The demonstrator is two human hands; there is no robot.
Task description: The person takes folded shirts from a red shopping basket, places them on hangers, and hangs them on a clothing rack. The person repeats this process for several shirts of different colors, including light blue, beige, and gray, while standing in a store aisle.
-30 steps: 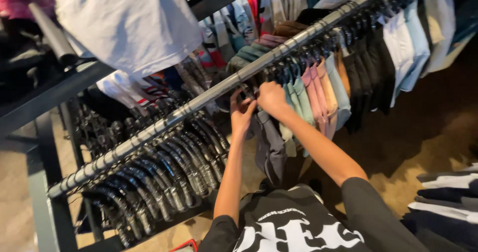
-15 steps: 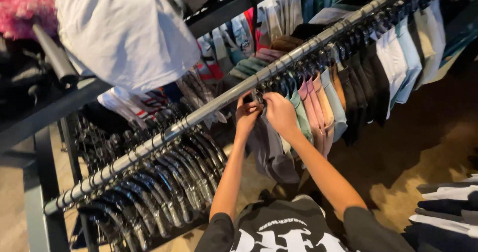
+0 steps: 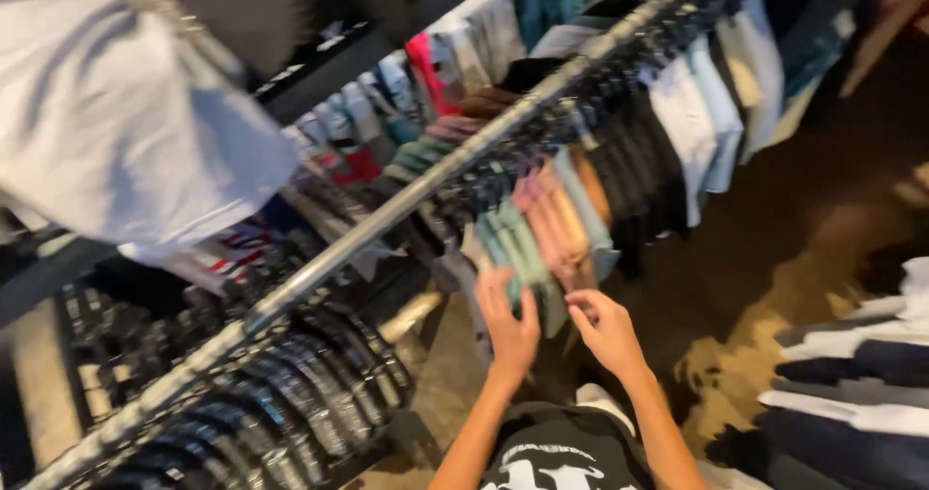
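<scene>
Head view shows me the left hand with fingers spread, touching the lower edge of the green shirts hanging from the metal rail. Right hand is just beside, fingers loosely apart, below the pink shirts.

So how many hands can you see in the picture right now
2. The left hand lies on the green shirts hanging from the rail. The right hand is just beside it, below the pink shirts, fingers spread. No other hands show.
</scene>
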